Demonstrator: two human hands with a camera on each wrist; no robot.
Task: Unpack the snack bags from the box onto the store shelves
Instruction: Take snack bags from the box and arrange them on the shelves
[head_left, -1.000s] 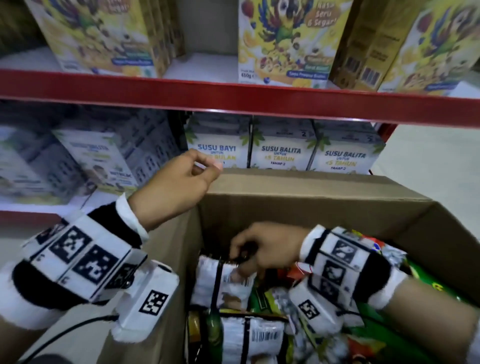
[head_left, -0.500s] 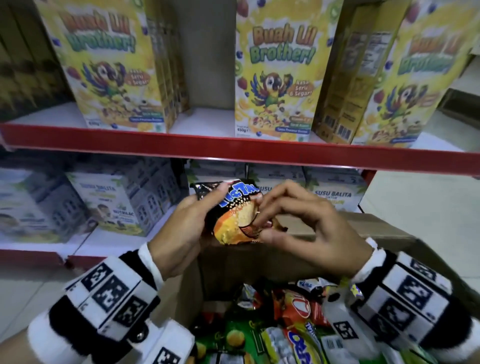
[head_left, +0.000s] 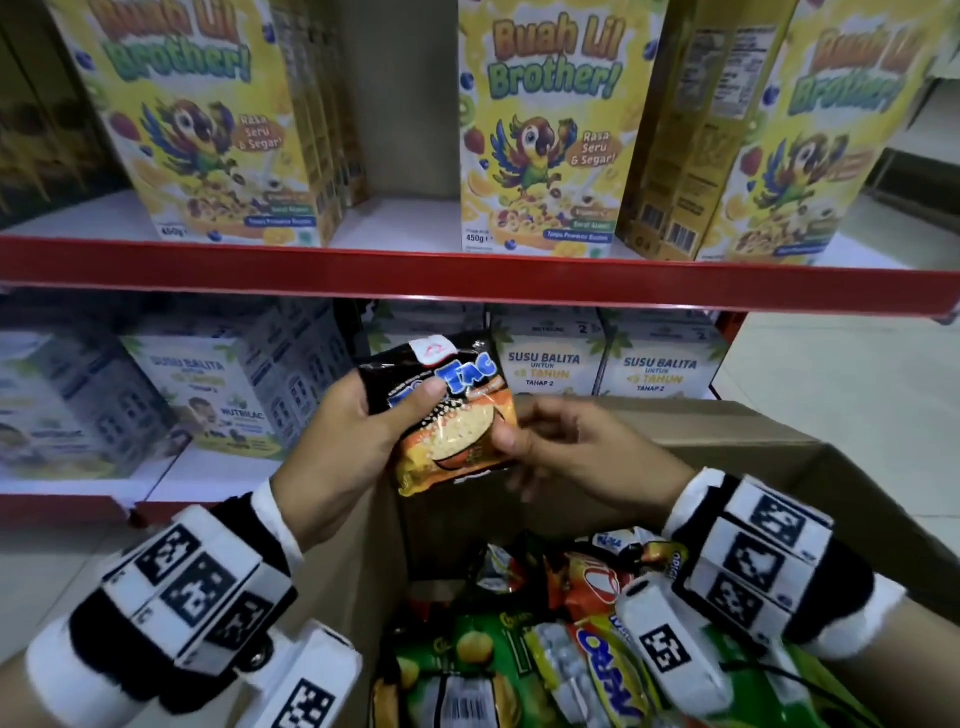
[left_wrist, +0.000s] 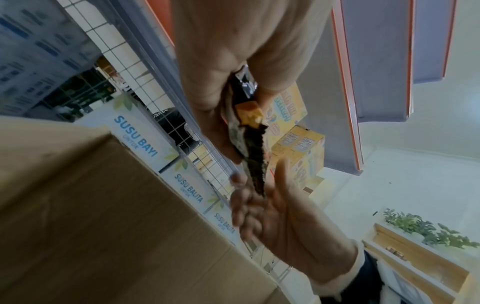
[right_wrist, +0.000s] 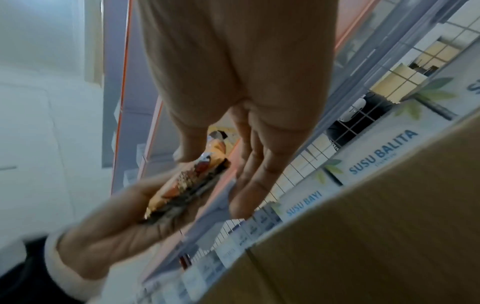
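I see the left hand (head_left: 347, 451) gripping a small glossy snack bag (head_left: 448, 415), black at the top and orange below with a grainy printed pattern, thumb pressed across its blue lettering and fingers wrapped behind. The bag sits upright in the air above the near-left edge of the brown corrugated cardboard box (head_left: 691, 431), in front of the lower shelf. The right hand (head_left: 576, 451) meets the bag's right edge, thumb against the orange face; whether its fingers behind actually pinch the foil, I cannot tell from the head view. Half a second ago the bag lay tilted with both hands cupped round it; now it stands straighter and the left thumb has moved onto the front. Inside the box lie crinkled foil packets (head_left: 524, 649) in green, red and yellow. The left wrist view shows the bag (left_wrist: 253, 148) edge-on, with a serrated seam, and the right hand (left_wrist: 280, 218) with loose, extended fingers just under its tip. The right wrist view, blurred, shows the bag (right_wrist: 187, 183) resting across the left palm (right_wrist: 124, 222). Yellow matte cereal cartons (head_left: 545, 130) stand on the red-edged shelf (head_left: 467, 278) above; pale milk cartons (head_left: 545, 358) sit below.
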